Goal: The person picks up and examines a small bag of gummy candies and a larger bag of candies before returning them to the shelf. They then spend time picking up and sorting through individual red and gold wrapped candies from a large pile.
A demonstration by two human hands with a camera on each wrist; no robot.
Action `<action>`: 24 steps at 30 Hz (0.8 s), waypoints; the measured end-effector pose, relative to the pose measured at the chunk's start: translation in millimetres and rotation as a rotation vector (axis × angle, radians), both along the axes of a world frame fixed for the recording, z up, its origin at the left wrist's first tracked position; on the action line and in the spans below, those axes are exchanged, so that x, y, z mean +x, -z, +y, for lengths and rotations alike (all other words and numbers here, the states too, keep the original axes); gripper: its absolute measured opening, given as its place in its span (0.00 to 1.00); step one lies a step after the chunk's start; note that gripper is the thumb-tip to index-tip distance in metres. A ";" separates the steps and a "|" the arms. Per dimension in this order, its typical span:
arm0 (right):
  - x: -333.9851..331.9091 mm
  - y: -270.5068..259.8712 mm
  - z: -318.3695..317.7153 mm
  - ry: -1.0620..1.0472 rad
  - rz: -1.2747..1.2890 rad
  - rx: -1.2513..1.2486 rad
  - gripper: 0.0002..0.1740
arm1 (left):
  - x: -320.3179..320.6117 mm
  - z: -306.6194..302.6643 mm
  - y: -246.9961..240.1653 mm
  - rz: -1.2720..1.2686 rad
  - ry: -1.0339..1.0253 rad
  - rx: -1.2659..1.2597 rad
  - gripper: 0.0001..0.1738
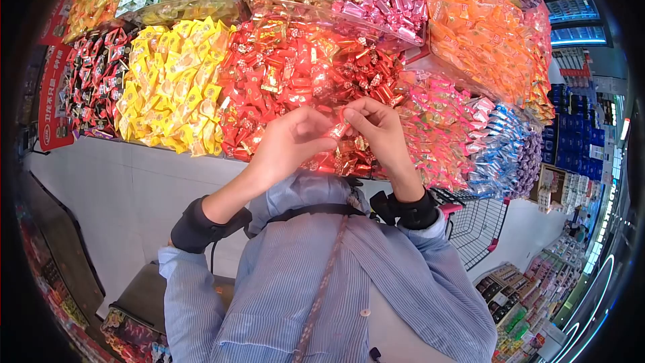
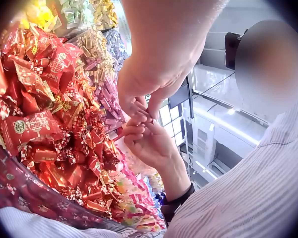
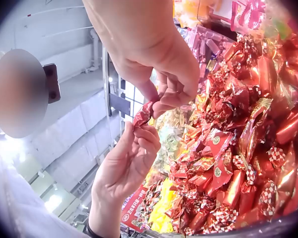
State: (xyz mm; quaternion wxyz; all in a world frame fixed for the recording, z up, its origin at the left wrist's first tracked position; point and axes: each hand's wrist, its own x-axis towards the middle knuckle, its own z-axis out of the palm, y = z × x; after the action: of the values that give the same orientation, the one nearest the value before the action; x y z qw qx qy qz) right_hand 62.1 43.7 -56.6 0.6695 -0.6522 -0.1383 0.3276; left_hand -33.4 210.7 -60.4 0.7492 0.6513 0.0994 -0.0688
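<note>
Both hands meet over the front of the candy display, at a small red wrapped candy [image 1: 338, 129]. My left hand [image 1: 289, 138] pinches one end of it between thumb and fingers. The other end is pinched by my right hand [image 1: 379, 131]. In the right wrist view the candy [image 3: 143, 114] spans between the fingertips, its red wrapper creased. Fingers cover most of it in the left wrist view. Just beneath the hands lies a heap of red wrapped candies [image 1: 282, 67], some in shiny foil with checkered ends [image 3: 276, 156].
Yellow candies [image 1: 175, 81] and black-and-red ones [image 1: 99, 77] fill the left side. Pink [image 1: 437, 128], blue [image 1: 497, 148] and orange candies [image 1: 480, 33] lie to the right. Clear bin walls [image 1: 195, 10] divide the back rows. A shopping cart [image 1: 478, 225] stands at the right.
</note>
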 end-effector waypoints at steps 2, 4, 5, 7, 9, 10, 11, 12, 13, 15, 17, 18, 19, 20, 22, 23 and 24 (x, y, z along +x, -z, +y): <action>-3.2 -2.8 0.1 0.023 -0.027 -0.024 0.06 | 0.3 -0.2 0.9 0.016 -0.008 -0.016 0.13; -9.2 -4.8 -1.3 0.002 -0.060 0.049 0.04 | -1.7 1.0 -0.9 0.029 -0.022 -0.054 0.12; -12.0 -5.9 -2.4 -0.008 -0.076 0.085 0.04 | -3.0 2.0 -1.4 0.035 -0.028 -0.072 0.12; -16.2 -14.2 -4.1 -0.084 -0.224 0.054 0.05 | -6.7 4.0 8.5 0.019 -0.016 -0.075 0.12; -17.9 -16.6 -5.2 -0.152 -0.405 0.027 0.07 | -10.4 5.7 15.0 0.015 -0.002 -0.059 0.12; -18.2 -16.2 -5.8 -0.183 -0.513 0.014 0.07 | -12.2 6.3 16.1 0.019 0.005 -0.042 0.11; -18.5 -16.2 -6.1 -0.214 -0.621 0.002 0.08 | -13.9 6.6 17.1 0.023 0.012 -0.025 0.11; -20.4 -17.9 -6.1 -0.226 -0.607 -0.008 0.08 | -15.7 6.6 18.0 0.009 0.004 -0.020 0.11; -23.4 -20.7 -5.9 -0.238 -0.595 -0.017 0.08 | -17.4 6.3 18.8 -0.005 -0.005 -0.015 0.11; -25.9 -22.2 -5.8 -0.253 -0.587 -0.032 0.08 | -20.2 5.9 21.1 -0.012 -0.018 -0.024 0.11; -26.6 -19.7 -6.4 -0.264 -0.595 -0.041 0.08 | -22.4 5.4 23.4 0.006 -0.033 -0.053 0.11; -27.1 -18.5 -6.2 -0.249 -0.561 -0.038 0.07 | -22.7 4.8 22.1 -0.003 -0.040 -0.069 0.10; -28.2 -17.1 -5.5 -0.235 -0.527 -0.035 0.07 | -23.4 4.3 20.1 -0.012 -0.049 -0.086 0.10; -29.2 -15.4 -4.9 -0.222 -0.491 -0.031 0.07 | -24.3 3.9 18.8 -0.020 -0.058 -0.102 0.09; -32.8 -10.9 -4.6 -0.160 -0.345 -0.047 0.05 | -27.4 3.4 18.3 -0.023 -0.070 -0.084 0.08; -34.2 -9.3 -4.0 -0.131 -0.273 -0.053 0.05 | -28.8 3.4 18.0 -0.025 -0.078 -0.073 0.08; -34.4 -8.7 -3.9 -0.140 -0.277 -0.107 0.05 | -30.0 3.4 17.5 -0.037 -0.084 -0.071 0.08</action>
State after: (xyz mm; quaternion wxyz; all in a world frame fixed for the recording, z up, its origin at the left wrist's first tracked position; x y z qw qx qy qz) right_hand 27.7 39.8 -47.9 0.5840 -0.7145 -0.2569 0.2870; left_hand -63.4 214.1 -77.9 0.7756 0.6208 0.1102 -0.0287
